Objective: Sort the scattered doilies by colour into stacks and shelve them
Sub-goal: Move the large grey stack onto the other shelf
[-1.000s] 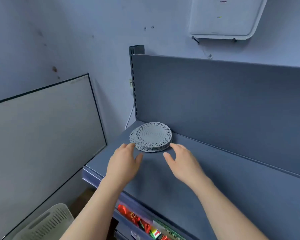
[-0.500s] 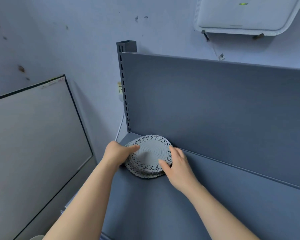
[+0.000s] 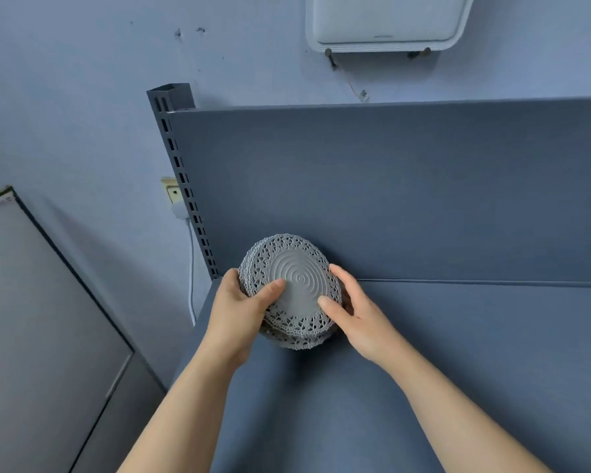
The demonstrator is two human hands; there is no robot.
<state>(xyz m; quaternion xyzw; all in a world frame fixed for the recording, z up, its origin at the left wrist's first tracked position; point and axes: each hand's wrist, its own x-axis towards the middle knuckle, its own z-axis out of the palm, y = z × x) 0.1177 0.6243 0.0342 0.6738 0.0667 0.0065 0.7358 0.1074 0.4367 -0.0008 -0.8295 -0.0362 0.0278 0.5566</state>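
dark blue-grey metal shelf [image 3: 458,370]: flat, matte deck. its upright back panel [image 3: 389,186] makes a natural stop, which is likely why the load sits at the far left corner against it.

stack of round grey lace-edged doilies [image 3: 296,285]: one colour only, many sheets deep, at that corner. it is tipped so its ribbed top face leans toward the camera. cannot tell whether its near edge touches the deck.

left hand [image 3: 236,312]: clamped on the stack's left rim, thumb pressed on top, fingers curled round the edge. the thumb probably keeps the loose sheets from sliding.

right hand [image 3: 359,312]: mirrors it on the right rim, thumb on the top face, fingers hidden behind the stack. hands apart, stack between them. reads as squaring or seating the pile.

room: pale blue scuffed wall [image 3: 82,97]; large grey flat panel [image 3: 31,336] low at left; white rounded wall box [image 3: 386,22] above; slotted shelf post [image 3: 181,186]; wall socket with white plug [image 3: 175,199]; thin white cable [image 3: 191,268] hanging down from it.
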